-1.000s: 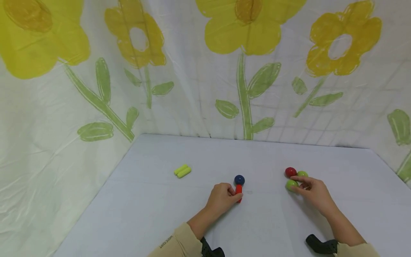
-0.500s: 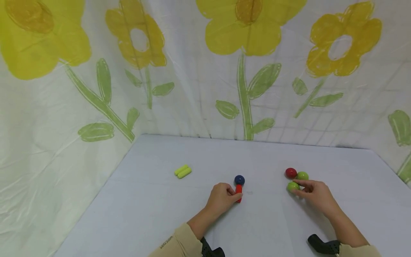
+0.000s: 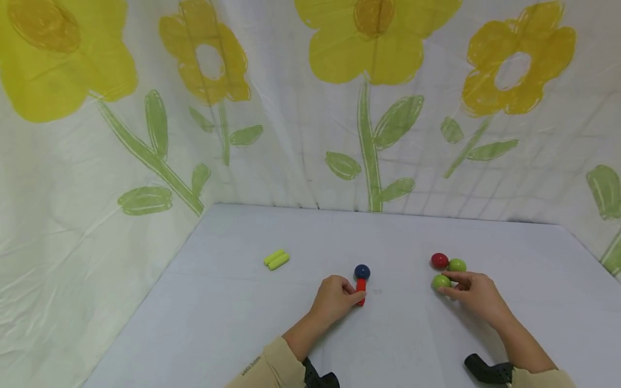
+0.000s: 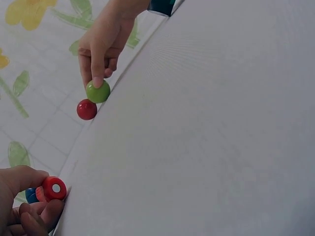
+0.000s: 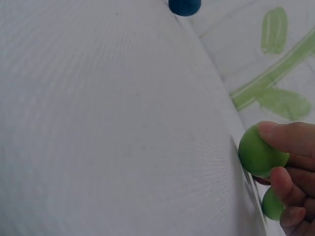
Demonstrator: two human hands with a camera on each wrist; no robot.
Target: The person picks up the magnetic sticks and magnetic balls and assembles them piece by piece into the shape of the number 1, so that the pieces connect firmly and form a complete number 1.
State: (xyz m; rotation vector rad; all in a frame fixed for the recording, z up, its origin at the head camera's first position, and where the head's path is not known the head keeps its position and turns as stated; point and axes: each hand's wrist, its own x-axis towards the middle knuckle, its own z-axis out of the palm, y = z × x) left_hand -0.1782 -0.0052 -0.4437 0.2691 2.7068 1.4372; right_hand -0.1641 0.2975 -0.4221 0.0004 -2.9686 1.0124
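Note:
My left hand (image 3: 335, 299) pinches a red rod (image 3: 361, 290) between thumb and fingers. A dark blue ball (image 3: 361, 271) touches the rod's far end. In the left wrist view, the red rod's near end (image 4: 55, 188) shows a pale round spot. Over on the right, my right hand (image 3: 477, 296) holds a green ball (image 3: 441, 282) between thumb and fingers; the right wrist view shows the thumb lying on that green ball (image 5: 261, 151). Just behind it are a red ball (image 3: 439, 261) and a second green ball (image 3: 457, 264), close together.
Two yellow-green rods (image 3: 276, 259) lie side by side on the left part of the white table (image 3: 218, 302). A white curtain with painted flowers (image 3: 291, 161) hangs behind the table. Black straps or mounts (image 3: 487, 371) sit at both wrists.
My right hand has drawn the green ball slightly toward me, away from the red and the other green ball. My left hand has stayed still on the red rod.

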